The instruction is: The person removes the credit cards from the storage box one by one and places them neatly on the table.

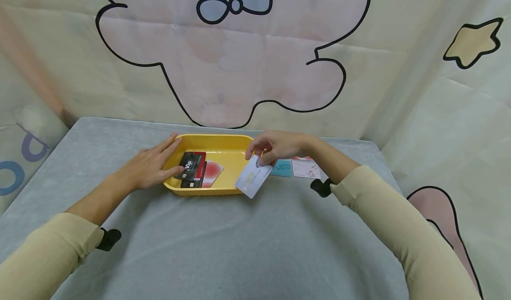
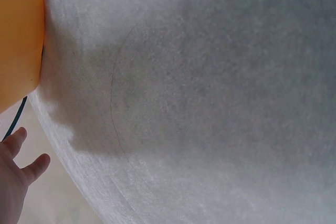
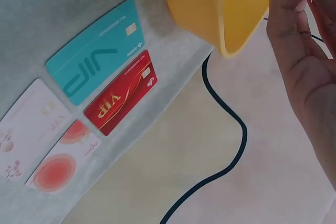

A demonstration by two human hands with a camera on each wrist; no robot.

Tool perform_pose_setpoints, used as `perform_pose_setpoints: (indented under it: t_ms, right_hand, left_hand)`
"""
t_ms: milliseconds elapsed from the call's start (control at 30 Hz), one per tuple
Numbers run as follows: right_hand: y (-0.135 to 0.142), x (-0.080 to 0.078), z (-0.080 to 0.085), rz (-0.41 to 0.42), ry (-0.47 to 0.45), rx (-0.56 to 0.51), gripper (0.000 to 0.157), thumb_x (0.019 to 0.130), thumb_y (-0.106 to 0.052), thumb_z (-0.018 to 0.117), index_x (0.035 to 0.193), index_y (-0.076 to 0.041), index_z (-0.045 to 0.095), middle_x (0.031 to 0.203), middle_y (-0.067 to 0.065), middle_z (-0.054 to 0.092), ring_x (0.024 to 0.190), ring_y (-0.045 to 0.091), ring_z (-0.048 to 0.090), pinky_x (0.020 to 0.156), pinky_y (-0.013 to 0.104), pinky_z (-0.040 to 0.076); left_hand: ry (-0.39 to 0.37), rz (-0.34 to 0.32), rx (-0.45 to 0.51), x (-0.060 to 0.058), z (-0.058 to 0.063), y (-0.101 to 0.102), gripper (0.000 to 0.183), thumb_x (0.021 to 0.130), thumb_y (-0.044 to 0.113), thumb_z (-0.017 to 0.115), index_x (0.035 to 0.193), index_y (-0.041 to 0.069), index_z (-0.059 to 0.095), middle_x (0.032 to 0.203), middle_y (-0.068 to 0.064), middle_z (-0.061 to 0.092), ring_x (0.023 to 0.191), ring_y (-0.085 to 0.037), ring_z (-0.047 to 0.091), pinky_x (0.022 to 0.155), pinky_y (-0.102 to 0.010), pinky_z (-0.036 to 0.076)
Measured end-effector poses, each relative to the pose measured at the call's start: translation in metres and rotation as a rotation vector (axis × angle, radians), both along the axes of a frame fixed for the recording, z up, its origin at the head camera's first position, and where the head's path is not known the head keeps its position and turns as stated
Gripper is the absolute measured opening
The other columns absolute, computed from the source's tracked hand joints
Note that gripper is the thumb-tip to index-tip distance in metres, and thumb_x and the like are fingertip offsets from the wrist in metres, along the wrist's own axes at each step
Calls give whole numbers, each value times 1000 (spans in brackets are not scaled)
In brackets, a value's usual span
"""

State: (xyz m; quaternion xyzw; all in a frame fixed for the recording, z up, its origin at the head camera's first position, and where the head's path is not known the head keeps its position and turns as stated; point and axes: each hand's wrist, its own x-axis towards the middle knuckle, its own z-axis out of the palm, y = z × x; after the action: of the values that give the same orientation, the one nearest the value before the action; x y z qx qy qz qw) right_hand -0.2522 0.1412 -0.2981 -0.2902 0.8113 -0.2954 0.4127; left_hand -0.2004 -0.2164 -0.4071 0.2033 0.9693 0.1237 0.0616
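My right hand (image 1: pixel 281 145) pinches a white card (image 1: pixel 253 177) by its upper end, tilted over the right front rim of a yellow tray (image 1: pixel 229 147). In the right wrist view only a thin edge of that card shows at the fingertips. My left hand (image 1: pixel 153 164) lies at the tray's left rim with its fingers stretched out, the thumb reaching over the black VIP card (image 1: pixel 191 162) inside. Partly under this card are another dark card (image 1: pixel 191 183) and a white card with a red circle (image 1: pixel 212 171).
Right of the tray, several cards lie on the grey cloth (image 1: pixel 239 246): a teal card (image 3: pixel 100 51), a red VIP card (image 3: pixel 121 93), a white flowered card (image 3: pixel 34 129) and a white card with red circles (image 3: pixel 63 163). A printed curtain (image 1: pixel 247 69) hangs behind the table.
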Motion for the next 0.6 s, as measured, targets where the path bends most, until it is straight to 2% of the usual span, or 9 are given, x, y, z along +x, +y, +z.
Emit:
perform_pose_setpoints:
  t_ms: [300,500,600]
  right_hand:
    - [20,10,8,-23,-61,-40,41,91,-1,62,130,-12,59,109,19,56,101,32,64,82,42,59]
    - [37,12,7,-48,-82,-54,33,92,0,61,124,-10,63,118,15,61,101,33,65,83,49,58]
    - [46,12,4,-73,-88,-53,29,92,0,62,120,-9,63,118,14,62,101,34,65,82,50,58]
  left_hand:
    - [-6,7,-8,1,0,1,88,96,57,50,160,7,15,166,-17,7,141,-46,34,102,-72,33]
    - [-2,4,-6,1,0,1,87,96,56,50,159,7,15,166,-18,8,141,-46,33,102,-72,33]
    - [-2,4,-8,1,0,1,87,97,56,49,160,7,14,166,-18,8,141,-46,33,102,-72,33]
